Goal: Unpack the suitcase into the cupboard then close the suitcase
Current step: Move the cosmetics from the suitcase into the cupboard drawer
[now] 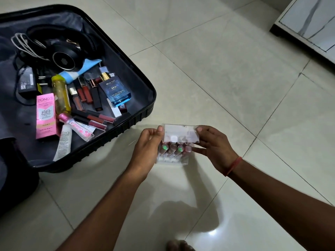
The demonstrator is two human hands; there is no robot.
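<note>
Both hands are out over the tiled floor (226,78), holding a clear plastic lipstick case (176,144) between them, just off the near corner of the open suitcase (145,113). The left hand (147,151) cups the case's left side, thumb up on the top edge, fingers curled behind; the right hand (213,144) pinches the opposite end, thumb on the upper corner and fingers reaching under the row of lipsticks. So both are closed on the case, neither free. It looks light and rigid, a thin transparent shell with its hinged lid standing up, and that is the catch: smooth plastic is slippery, likely brittle if dropped on tile, and with the lid raised the small tubes could spill if it tips. Best held by the two short ends of the base, level, as it is now, rather than by the flimsy lid. Both forearms reach forward from the bottom of the view, wrists angled inward towards each other, a red thread (233,165) round the right wrist. Back in the suitcase plenty waits: black headphones (59,49), a blue cologne bottle (116,91), a pink BB cream box (45,116), loose lip glosses. The white cupboard (308,24) edge sits well apart at upper right.
</note>
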